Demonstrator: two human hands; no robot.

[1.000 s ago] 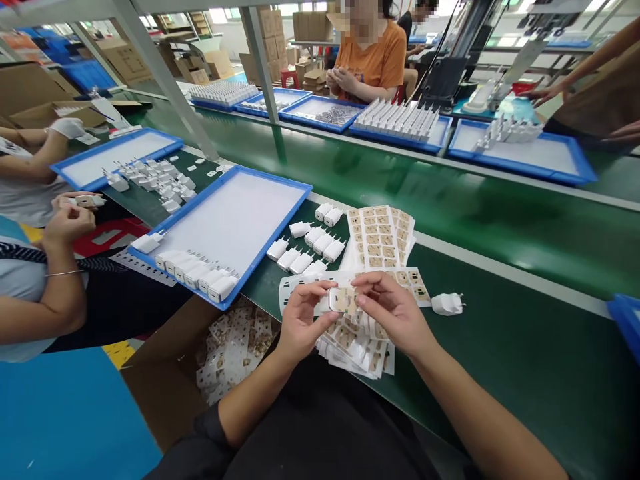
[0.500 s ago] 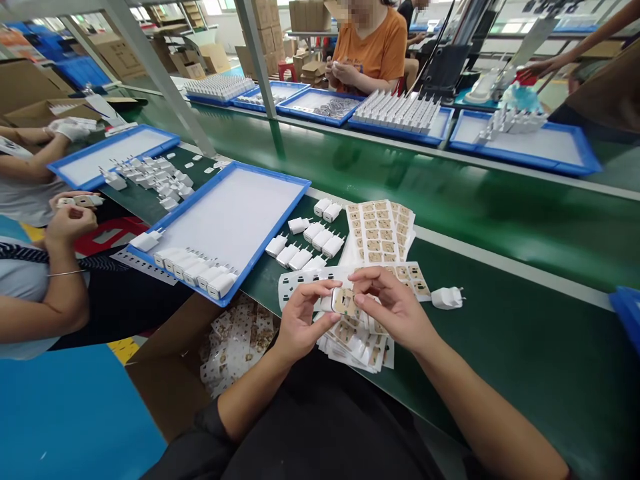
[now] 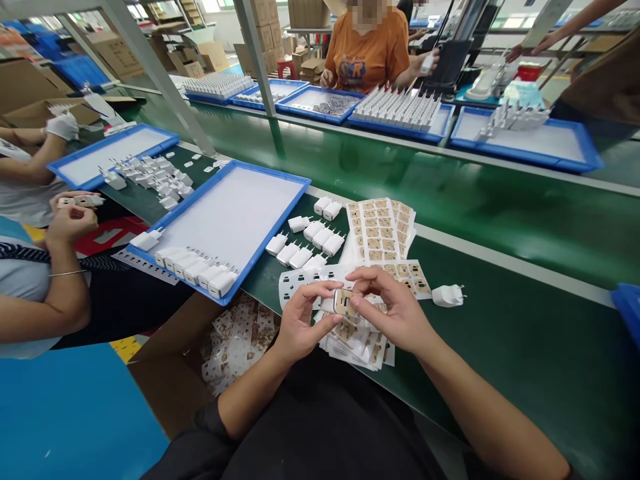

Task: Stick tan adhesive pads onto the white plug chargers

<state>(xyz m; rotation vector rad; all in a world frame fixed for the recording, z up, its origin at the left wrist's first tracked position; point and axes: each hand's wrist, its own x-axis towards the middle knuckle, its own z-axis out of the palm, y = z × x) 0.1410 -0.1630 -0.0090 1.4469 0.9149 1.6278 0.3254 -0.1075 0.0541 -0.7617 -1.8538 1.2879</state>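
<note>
Between the thumb and fingers of my left hand is a white charger plug, its end face turned to the right. A tan sticker with a dark slot showing through it lies on that face. My right hand is pinched at the sticker's right edge, thumb and index finger touching it. Beneath both hands are loose sticker sheets, and more tan sticker sheets lie fanned out behind. One charger lies alone on the right, while several chargers stand grouped to the left of the sheets.
A blue-rimmed tray with a row of chargers is at the left. Below the table edge stands a cardboard box of used sheets. Co-workers sit at the left and across the green belt, behind more blue trays.
The sticker now sits flatter on the charger's end face, and my right hand has shifted slightly left. Across the belt, the person in orange has moved an arm out to the right with a white item.
</note>
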